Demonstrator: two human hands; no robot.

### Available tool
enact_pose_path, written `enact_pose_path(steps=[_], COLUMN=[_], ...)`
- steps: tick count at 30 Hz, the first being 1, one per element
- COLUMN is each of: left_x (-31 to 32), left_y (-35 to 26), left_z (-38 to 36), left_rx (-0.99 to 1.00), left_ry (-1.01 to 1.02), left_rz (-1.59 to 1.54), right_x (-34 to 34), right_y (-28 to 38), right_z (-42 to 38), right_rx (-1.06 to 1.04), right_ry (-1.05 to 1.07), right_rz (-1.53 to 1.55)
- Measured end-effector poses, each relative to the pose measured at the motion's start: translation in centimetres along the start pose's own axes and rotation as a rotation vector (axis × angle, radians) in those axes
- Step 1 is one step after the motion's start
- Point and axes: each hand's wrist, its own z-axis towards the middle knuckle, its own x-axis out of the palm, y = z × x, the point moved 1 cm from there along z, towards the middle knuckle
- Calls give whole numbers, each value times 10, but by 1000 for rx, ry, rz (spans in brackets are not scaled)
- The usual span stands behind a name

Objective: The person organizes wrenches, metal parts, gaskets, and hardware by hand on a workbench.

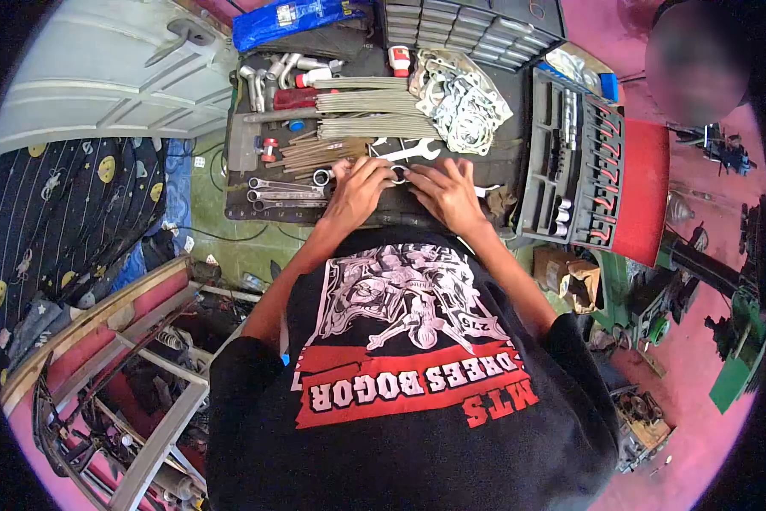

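Over the front middle of the dark work mat, my left hand (359, 192) and my right hand (451, 198) face each other with fingers bent. Between their fingertips shows the ring end of a wrench (397, 175), pinched from both sides. Most of its shaft is hidden under my right hand. A second ring-end wrench (321, 177) pokes out left of my left hand. Just beyond my fingers lies a silver open-end wrench (418, 152). Several combination wrenches (285, 195) lie side by side to the left. A brown crumpled scrap (500, 201) sits right of my right hand.
Bundles of thin metal rods (370, 104) and a pile of metal gaskets (464, 106) lie farther back. An opened socket-set case (562, 162) borders the right side. Drawer units (472, 34) stand behind. At left is a white door (110, 68).
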Motion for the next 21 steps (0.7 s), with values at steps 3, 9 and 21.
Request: enact_pose_path(steps=[3,9,21], left_x=[-8,-18,-48], left_y=[-7,-12,-28], left_z=[19,54,114], left_rx=[2,1,117], left_ry=[-40,-190,-352], left_rz=[-4,-241,-248], right_x=[1,-26,-72], right_y=[0,0,-13], right_z=[17,31,64], right_rx=[-16,22,86], right_ry=[-68,-206,-455], right_rz=[-49,-115,-57])
